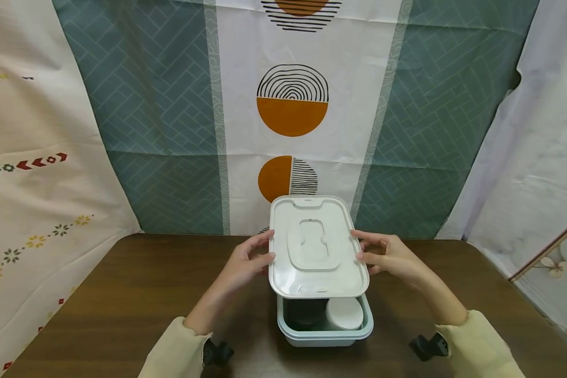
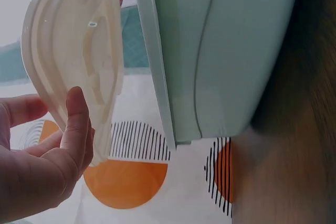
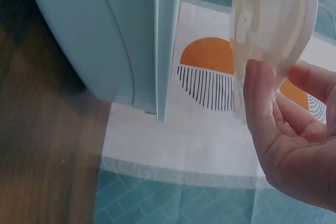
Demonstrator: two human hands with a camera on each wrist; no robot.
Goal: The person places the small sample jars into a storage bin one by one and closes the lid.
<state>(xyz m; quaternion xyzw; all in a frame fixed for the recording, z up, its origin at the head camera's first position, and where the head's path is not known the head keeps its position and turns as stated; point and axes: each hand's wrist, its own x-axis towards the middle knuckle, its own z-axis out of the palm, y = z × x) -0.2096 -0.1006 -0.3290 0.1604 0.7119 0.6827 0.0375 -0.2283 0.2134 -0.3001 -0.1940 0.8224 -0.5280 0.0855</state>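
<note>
A white rectangular plastic lid is raised above a light blue-green plastic box. My left hand pinches the lid's left edge; in the left wrist view its thumb and fingers grip the rim. On the opposite edge, my right hand holds the lid the same way, fingers on one face and thumb on the other. A gap shows between lid and box in both wrist views. Inside the box's near end sits a round white-topped item, beside something dark. The lid hides the box's far part.
The box stands on a dark brown wooden table. Behind the table hangs a patterned curtain in green and white with orange circles. Pale printed cloths hang at the left and right sides.
</note>
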